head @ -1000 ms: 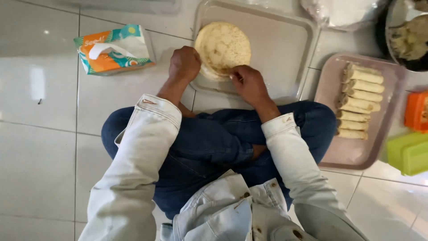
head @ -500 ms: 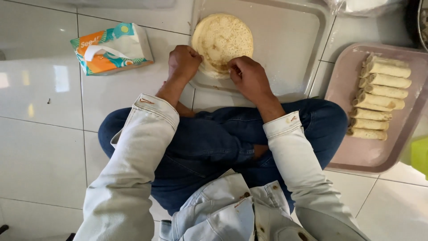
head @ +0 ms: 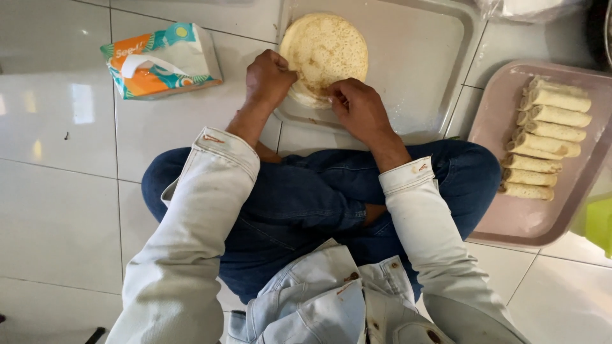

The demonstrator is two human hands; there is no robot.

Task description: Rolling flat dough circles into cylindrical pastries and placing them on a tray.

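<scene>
A round, pale browned flatbread (head: 326, 54) lies on a grey metal tray (head: 414, 70) on the tiled floor in front of my crossed legs. My left hand (head: 269, 78) grips the flatbread's near left edge with curled fingers. My right hand (head: 357, 107) pinches its near edge, folding that edge upward. Whatever lies under the fold is hidden by my fingers.
A pink tray (head: 510, 216) at the right holds several rolled flatbreads (head: 545, 137) in a row. A soft tissue pack (head: 159, 60) lies on the floor to the left. A green container (head: 599, 223) sits at the right edge, and a plastic bag (head: 529, 7) at top right.
The view has shifted, so the trays sit further right and lower. Both hands stay on the flatbread's near edge, which now looks folded up slightly more.
</scene>
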